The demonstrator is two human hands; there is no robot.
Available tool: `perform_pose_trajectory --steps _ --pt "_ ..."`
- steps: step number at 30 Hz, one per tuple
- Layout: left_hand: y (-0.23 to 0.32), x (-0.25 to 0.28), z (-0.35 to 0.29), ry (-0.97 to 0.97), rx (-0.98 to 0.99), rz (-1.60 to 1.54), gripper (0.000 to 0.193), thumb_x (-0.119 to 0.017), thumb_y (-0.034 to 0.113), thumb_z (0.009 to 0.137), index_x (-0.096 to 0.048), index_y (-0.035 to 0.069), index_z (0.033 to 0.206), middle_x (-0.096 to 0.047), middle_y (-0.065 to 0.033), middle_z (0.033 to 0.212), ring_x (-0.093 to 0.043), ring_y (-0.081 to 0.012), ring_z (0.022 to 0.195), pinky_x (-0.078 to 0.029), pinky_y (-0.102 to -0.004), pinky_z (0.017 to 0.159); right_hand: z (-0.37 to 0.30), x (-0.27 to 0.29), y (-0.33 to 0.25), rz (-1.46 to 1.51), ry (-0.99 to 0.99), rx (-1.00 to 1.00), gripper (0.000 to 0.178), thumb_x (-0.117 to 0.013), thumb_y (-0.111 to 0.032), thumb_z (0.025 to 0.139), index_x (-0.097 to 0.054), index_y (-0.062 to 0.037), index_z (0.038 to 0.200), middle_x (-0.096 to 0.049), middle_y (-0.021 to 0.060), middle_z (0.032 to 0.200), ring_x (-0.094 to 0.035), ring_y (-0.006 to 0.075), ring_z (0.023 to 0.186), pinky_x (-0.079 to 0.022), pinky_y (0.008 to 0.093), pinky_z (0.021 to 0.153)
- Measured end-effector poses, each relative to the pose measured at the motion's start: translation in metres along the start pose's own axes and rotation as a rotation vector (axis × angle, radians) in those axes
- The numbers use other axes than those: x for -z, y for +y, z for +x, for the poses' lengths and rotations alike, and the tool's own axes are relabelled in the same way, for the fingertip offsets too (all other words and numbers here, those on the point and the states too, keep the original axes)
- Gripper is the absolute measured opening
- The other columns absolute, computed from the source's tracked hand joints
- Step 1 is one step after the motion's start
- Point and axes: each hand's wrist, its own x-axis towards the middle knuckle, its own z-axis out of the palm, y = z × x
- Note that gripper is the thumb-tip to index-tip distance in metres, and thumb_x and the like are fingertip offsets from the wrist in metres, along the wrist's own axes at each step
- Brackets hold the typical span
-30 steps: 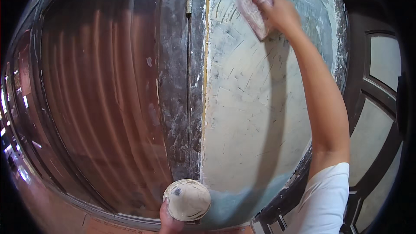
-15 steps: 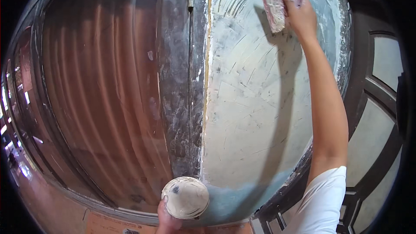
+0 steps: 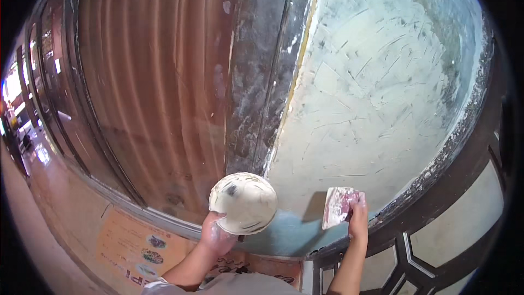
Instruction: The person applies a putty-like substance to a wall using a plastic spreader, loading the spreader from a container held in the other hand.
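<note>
My left hand [image 3: 218,235] grips the near-left rim of a round dish [image 3: 248,205] coated in off-white putty, with a dark smudge near its upper left. In my right hand [image 3: 358,219] is a putty spreader [image 3: 337,207], reddish and caked with white putty. It is near the lower part of the wall panel [image 3: 371,125], to the right of the dish, casting a shadow on the panel; whether its edge touches I cannot tell. The panel bears a pale, streaked putty coat, with bare blue-grey showing at the upper right and along the bottom.
Left of the panel stands a worn dark frame post [image 3: 256,65], then a glazed pane [image 3: 147,76] with reddish-brown folds. A dark door with pale panels [image 3: 456,218] curves along the right. Orange printed sheeting [image 3: 125,246] lies on the floor at lower left.
My right hand has come down with the spreader from the panel's top to its lower part. The dish in my left hand now appears slightly higher and larger, and the view has shifted.
</note>
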Motion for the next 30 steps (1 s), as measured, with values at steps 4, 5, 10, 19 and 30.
perform_pose_trajectory --steps 4,5,10,19,30 --pt "-0.026 -0.014 0.003 -0.061 0.034 -0.074 0.061 -0.052 0.028 0.081 -0.046 0.006 0.138 -0.057 -0.0141 0.131 -0.055 -0.0329 0.119 -0.043 -0.0464 0.103 0.01 0.015 -0.008 0.195 -0.214 0.12 0.037 -0.048 -0.009 0.092 -0.049 -0.0023 0.128 -0.061 0.009 0.116 -0.061 0.0191 0.104 -0.049 0.0331 0.091" --pt "-0.033 -0.017 0.004 -0.056 0.029 -0.109 0.062 -0.052 0.028 0.081 -0.046 0.006 0.139 -0.057 -0.0143 0.132 -0.055 -0.0332 0.12 -0.043 -0.0468 0.103 0.005 -0.005 -0.017 0.371 -0.029 -0.02 0.032 -0.047 -0.007 0.092 -0.051 -0.0012 0.123 -0.06 0.0094 0.114 -0.059 0.019 0.103 -0.048 0.0324 0.091" --pt "-0.07 -0.043 0.005 -0.125 0.054 -0.094 0.06 -0.051 0.03 0.088 -0.042 0.005 0.142 -0.052 -0.0149 0.139 -0.052 -0.0343 0.125 -0.039 -0.0491 0.109 0.012 -0.004 -0.019 0.292 -0.315 -0.133 0.035 -0.049 -0.002 0.091 -0.05 -0.0024 0.126 -0.06 0.0089 0.112 -0.059 0.0166 0.103 -0.048 0.0309 0.089" --pt "-0.115 -0.081 0.002 -0.195 0.102 -0.013 0.076 -0.042 0.06 0.095 -0.025 0.012 0.152 -0.033 -0.0147 0.154 -0.037 -0.0383 0.138 -0.035 -0.0604 0.109 0.021 0.035 -0.034 0.22 -0.542 -0.144 0.052 -0.052 0.007 0.083 -0.045 -0.0042 0.133 -0.062 0.0064 0.107 -0.057 0.0131 0.1 -0.045 0.0252 0.088" --pt "-0.162 -0.096 0.001 -0.269 0.132 -0.024 0.076 -0.034 0.063 0.097 -0.019 0.015 0.154 -0.03 -0.0159 0.155 -0.04 -0.0438 0.134 -0.047 -0.0697 0.091 0.03 0.031 -0.066 -0.243 -0.729 0.21 0.017 -0.057 -0.008 0.094 -0.066 -0.0006 0.107 -0.067 0.0067 0.106 -0.058 0.0112 0.096 -0.046 0.0252 0.085"
